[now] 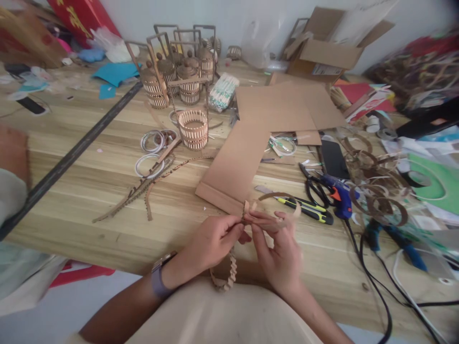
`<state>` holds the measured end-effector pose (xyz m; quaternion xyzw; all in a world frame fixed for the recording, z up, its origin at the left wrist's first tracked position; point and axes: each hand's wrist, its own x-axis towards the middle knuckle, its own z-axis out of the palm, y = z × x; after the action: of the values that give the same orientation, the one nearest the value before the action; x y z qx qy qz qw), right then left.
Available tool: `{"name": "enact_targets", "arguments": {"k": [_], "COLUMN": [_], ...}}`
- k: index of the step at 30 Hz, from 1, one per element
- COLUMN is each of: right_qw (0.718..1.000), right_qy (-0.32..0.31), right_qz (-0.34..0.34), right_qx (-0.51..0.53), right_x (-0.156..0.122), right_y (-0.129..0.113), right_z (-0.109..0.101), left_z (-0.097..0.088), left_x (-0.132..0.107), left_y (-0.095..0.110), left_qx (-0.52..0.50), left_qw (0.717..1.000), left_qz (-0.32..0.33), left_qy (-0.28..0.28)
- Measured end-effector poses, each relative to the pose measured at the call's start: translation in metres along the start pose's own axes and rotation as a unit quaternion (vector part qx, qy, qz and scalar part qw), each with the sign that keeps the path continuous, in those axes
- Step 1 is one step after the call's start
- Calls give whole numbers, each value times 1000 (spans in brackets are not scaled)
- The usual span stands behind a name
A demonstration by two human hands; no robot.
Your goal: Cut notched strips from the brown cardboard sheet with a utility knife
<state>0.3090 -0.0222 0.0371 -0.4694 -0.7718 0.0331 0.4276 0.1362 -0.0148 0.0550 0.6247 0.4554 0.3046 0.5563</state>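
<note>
Both hands meet over the near edge of the wooden table [82, 191]. My left hand [211, 241], a watch on its wrist, pinches a notched cardboard strip [225, 274] whose loose end hangs down towards my lap. My right hand [278, 248] is closed on the same strip and on a thin curved cardboard band [276, 196] that arcs up from the fingers. A folded cardboard sheet [236, 165] lies just beyond the hands.
Right of the hands lie a yellow-black utility knife [308, 210], scissors [313, 184], a blue glue gun [339, 196] with black cables, and curled cardboard rings [380, 191]. Small slatted cardboard baskets [193, 129] stand further back, an open box [322, 52] at the far right. Another person's sleeve [10, 200] shows at left.
</note>
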Motion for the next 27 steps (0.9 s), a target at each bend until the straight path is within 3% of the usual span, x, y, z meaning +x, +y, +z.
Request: {"name": "enact_targets", "arguments": {"k": [5, 10, 18, 27], "right_qw": [999, 1000, 999, 999], "right_qy": [1, -5, -12, -7], "right_qz": [31, -13, -28, 45], "right_qx": [9, 9, -12, 6], "right_x": [1, 2, 4, 6], "right_y": [0, 0, 1, -1], "right_z": [-1, 1, 4, 0], "left_z": [-2, -2, -1, -1], "left_x": [0, 3, 5, 1], "left_y": [0, -1, 1, -2], "left_qx": [-15, -24, -8, -40], "left_qw": [1000, 999, 999, 998], "left_qz": [-16, -30, -38, -43], "left_qy": [-12, 4, 5, -11]}}
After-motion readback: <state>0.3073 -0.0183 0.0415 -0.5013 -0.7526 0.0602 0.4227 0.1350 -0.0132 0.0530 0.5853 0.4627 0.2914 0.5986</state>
